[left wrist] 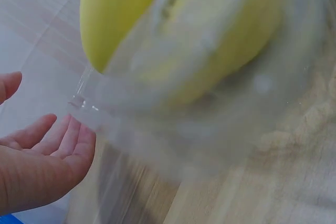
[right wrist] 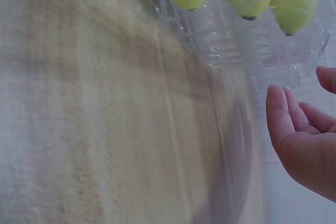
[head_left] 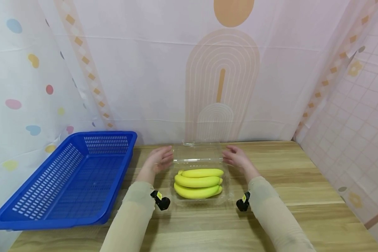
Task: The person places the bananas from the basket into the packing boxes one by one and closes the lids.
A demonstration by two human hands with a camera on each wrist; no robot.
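A clear plastic clamshell box (head_left: 227,196) sits on the wooden table with its lid (head_left: 196,151) raised at the back. Inside lies a bunch of yellow bananas (head_left: 197,182). My left hand (head_left: 159,159) is at the left side of the lid, fingers loosely bent and pointing inward. On the opposite side, my right hand (head_left: 236,157) mirrors it. In the left wrist view, the left fingertips (left wrist: 86,134) come right at a corner of the clear plastic. The right wrist view has the right fingertips (right wrist: 276,94) close under the box's edge, with nothing between thumb and fingers.
A large blue plastic basket (head_left: 111,189) with slotted sides stands on the left. Behind the table (head_left: 286,182) hangs a patterned cloth (head_left: 151,87), with more cloth along both sides. Small black cameras (head_left: 163,203) are strapped to both wrists.
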